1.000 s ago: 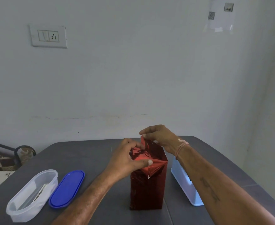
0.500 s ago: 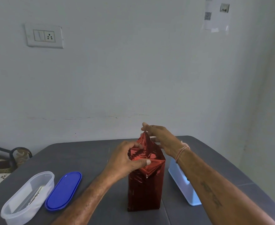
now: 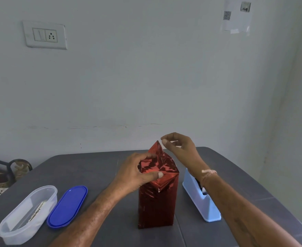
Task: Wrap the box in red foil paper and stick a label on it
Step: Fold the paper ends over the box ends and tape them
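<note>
Gripping the top of the upright box (image 3: 156,205) with the left hand (image 3: 132,173): thumb pressed on the folded red foil (image 3: 158,163), fingers curled round the far side. Hovering just right of the raised foil tip, the right hand (image 3: 180,148), thumb and forefinger nearly meeting; unclear whether pinching it. Right of the fingers, a dispenser (image 3: 205,205); well left, a tub (image 3: 22,220) and lid (image 3: 67,206).

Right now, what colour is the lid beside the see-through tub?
The lid is dark blue, clearest in the head view.
</note>
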A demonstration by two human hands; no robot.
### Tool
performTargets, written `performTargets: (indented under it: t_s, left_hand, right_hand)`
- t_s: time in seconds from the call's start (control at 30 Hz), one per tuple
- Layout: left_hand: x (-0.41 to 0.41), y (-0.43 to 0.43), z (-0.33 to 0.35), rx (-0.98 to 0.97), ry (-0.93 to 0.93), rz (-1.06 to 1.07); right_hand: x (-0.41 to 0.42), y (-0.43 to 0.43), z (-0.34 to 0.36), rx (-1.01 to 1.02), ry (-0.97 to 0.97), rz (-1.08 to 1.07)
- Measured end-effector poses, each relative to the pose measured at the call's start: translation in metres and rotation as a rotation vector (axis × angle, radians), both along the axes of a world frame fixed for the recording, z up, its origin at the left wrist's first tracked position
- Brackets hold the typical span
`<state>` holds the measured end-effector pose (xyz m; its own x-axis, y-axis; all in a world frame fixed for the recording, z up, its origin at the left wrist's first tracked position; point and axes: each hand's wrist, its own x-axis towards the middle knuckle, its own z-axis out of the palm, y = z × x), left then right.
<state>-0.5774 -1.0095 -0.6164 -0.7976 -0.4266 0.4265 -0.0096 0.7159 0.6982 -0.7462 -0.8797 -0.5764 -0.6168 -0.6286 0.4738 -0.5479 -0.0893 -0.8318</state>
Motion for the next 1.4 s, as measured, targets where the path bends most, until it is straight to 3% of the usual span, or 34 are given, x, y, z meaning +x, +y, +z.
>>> performTargets:
  t_s: [0.2, 0.63, 0.8, 0.9, 1.13, 1.4]
  left_hand:
    - [-0.002, 0.001, -0.001, -0.008, -0.039, 0.011]
    - [-0.004, 0.002, 0.007, -0.013, -0.080, -0.030]
    - [-0.003, 0.001, 0.010, 0.007, -0.086, -0.082]
    - [-0.004, -0.001, 0.012, -0.049, -0.090, -0.092]
    - [-0.008, -0.010, 0.018, -0.091, -0.225, -0.082]
    - [-0.008, -0.007, 0.021, -0.015, -0.234, -0.084]
  right_hand:
    - [0.001, 0.041, -0.017, 0.155, 0.254, 0.133]
    - [-0.001, 0.040, -0.008, 0.431, 0.575, 0.209]
    - [-0.004, 0.036, -0.002, 0.532, 0.535, 0.266]
    - [-0.007, 0.035, -0.003, 0.525, 0.419, 0.284]
    - [-0.008, 0.033, -0.004, 0.538, 0.440, 0.274]
    - [-0.007, 0.033, -0.010, 0.460, 0.347, 0.254]
